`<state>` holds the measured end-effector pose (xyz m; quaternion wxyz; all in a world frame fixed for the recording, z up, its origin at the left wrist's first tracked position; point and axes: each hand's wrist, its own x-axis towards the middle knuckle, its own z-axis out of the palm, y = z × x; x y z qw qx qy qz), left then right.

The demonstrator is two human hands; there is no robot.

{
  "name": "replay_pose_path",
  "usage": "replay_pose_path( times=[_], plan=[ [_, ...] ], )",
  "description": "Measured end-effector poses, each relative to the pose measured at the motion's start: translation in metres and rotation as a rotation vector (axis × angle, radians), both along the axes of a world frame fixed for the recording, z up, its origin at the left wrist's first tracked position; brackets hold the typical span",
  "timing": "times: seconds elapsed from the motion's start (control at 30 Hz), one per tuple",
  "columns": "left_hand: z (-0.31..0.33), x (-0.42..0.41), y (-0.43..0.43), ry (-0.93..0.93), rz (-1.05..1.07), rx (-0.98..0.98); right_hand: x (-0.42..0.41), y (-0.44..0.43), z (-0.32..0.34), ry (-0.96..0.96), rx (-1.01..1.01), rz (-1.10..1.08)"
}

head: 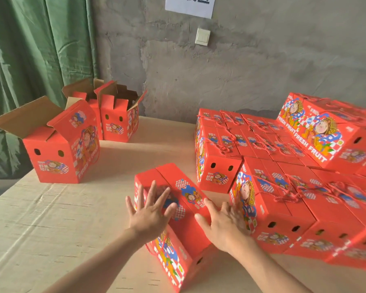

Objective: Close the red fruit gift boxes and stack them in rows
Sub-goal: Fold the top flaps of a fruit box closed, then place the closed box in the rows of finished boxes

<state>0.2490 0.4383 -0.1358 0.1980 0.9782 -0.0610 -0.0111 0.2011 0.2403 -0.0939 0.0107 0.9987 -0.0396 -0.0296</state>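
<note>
Near table [51, 218] front edge | red gift box [188, 193] | left hand [150, 212], right hand [222, 225] flat atop, fingers spread | likely light, stiff; lift by sides

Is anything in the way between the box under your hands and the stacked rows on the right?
Nothing visible does. The left hand and right hand lie flat on the closed box; only a strip of bare table separates it from the stacked rows.
</note>
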Motion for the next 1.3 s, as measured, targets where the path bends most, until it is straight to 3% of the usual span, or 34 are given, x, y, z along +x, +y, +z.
replay_pose_path(
  times=[0.17, 0.27, 0.37, 0.43, 0.53, 0.6, 0.67, 0.8, 0.9, 1.0, 1.13, 1.23, 1.3],
  plan=[
    [0.003, 0.017, -0.012, 0.098, 0.051, -0.146, -0.039, 0.021, -0.003, 0.099, 0.090, -0.071],
    [-0.001, 0.012, -0.013, 0.005, 0.055, -0.317, -0.046, 0.020, -0.006, 0.084, 0.183, -0.086],
    [-0.008, -0.004, -0.003, -0.203, 0.049, -0.562, -0.051, 0.004, -0.009, -0.059, 0.522, -0.091],
    [-0.013, -0.014, 0.009, -0.238, 0.085, -0.528, -0.051, -0.009, -0.015, -0.132, 0.761, -0.259],
    [-0.010, -0.021, 0.021, 0.014, 0.126, -0.407, -0.045, -0.018, -0.019, 0.147, 1.221, -0.587],
    [-0.008, -0.027, 0.020, 0.311, 0.158, -0.444, -0.039, -0.017, -0.014, 0.285, 1.427, -0.570],
    [-0.008, -0.034, 0.017, 0.520, 0.200, -0.613, -0.029, -0.011, -0.005, 0.252, 1.417, -0.464],
    [-0.003, -0.039, 0.009, 0.677, 0.373, -0.940, -0.004, 0.001, 0.005, 0.000, 1.185, -0.228],
    [0.004, -0.033, 0.005, 0.873, 0.455, -1.234, 0.004, 0.005, 0.005, -0.195, 1.077, -0.198],
    [0.003, -0.029, 0.009, 0.961, 0.413, -1.263, 0.009, 0.007, 0.006, -0.201, 0.885, -0.172],
    [0.004, -0.028, 0.005, 0.837, 0.470, -1.317, 0.012, 0.013, 0.019, -0.273, 0.643, -0.096],
    [0.023, -0.020, -0.004, 0.586, 0.505, -1.497, 0.017, 0.028, 0.052, -0.363, 0.907, -0.012],
    [0.046, -0.015, -0.004, 0.446, 0.413, -1.533, 0.021, 0.041, 0.077, -0.346, 1.130, 0.066]
  ],
)
